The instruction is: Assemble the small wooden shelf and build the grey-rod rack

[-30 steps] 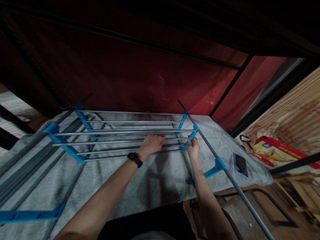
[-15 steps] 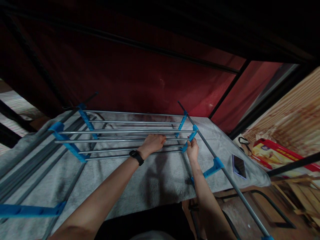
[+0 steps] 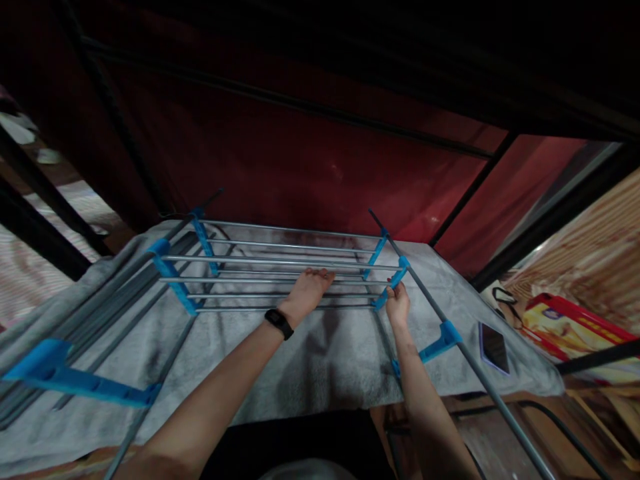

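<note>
A rack of grey metal rods and blue plastic brackets lies on its side on a grey cloth. My left hand (image 3: 309, 291), with a black band on its wrist, curls its fingers over a metal rod (image 3: 240, 281) around the middle of its length. At the rods' right end, my right hand (image 3: 399, 303) pinches a blue bracket (image 3: 401, 268); part of its grip is hidden. Another blue bracket (image 3: 170, 277) holds the rods' left ends. Nearer me, a blue bracket (image 3: 437, 341) sits on the long right pole (image 3: 425, 292), and one more bracket (image 3: 90, 381) is at lower left.
Several loose grey rods (image 3: 107, 303) lie on the cloth (image 3: 320, 370) at left. A phone (image 3: 494, 348) rests near its right edge. Beyond stand a red and yellow box (image 3: 575, 327) and dark bed-frame bars (image 3: 473, 193). A red cloth (image 3: 280, 167) hangs behind the rack.
The camera view has swung left, so rack and hands appear farther right. Both hands keep nearly the same places on the rack; the left fingers look slightly straighter.
</note>
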Tool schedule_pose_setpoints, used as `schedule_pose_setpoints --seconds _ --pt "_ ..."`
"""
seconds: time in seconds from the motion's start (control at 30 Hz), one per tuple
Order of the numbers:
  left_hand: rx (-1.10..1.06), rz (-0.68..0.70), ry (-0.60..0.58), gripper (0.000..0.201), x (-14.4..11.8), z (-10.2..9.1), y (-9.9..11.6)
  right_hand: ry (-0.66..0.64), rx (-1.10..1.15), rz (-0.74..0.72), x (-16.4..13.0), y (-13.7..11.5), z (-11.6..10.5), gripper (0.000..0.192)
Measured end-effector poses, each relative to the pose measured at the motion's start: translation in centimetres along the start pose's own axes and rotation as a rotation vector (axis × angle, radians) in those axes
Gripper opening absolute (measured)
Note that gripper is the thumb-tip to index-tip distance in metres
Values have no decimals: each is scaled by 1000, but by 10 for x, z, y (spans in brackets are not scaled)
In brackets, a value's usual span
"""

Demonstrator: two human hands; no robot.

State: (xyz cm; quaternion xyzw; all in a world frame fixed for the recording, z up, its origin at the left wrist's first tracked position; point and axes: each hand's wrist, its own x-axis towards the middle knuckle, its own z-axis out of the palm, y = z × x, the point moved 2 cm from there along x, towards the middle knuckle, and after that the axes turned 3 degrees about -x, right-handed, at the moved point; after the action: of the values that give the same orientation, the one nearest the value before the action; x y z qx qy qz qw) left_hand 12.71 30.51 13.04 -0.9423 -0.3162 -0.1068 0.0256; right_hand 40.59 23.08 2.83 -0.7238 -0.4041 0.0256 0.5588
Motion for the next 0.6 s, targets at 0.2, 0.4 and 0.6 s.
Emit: schedule_pose_setpoints --seconds 0.2,0.4,0.6 --pt "79 -13 146 46 -41 -3 -4 -17 24 27 1 6 -1 39" --pt "108 -115 85 34 -64 8 -20 -24 -31 42 -1 12 -2 48" --pt "105 -177 317 47 -85 20 -33 28 -103 51 -50 12 2 72"
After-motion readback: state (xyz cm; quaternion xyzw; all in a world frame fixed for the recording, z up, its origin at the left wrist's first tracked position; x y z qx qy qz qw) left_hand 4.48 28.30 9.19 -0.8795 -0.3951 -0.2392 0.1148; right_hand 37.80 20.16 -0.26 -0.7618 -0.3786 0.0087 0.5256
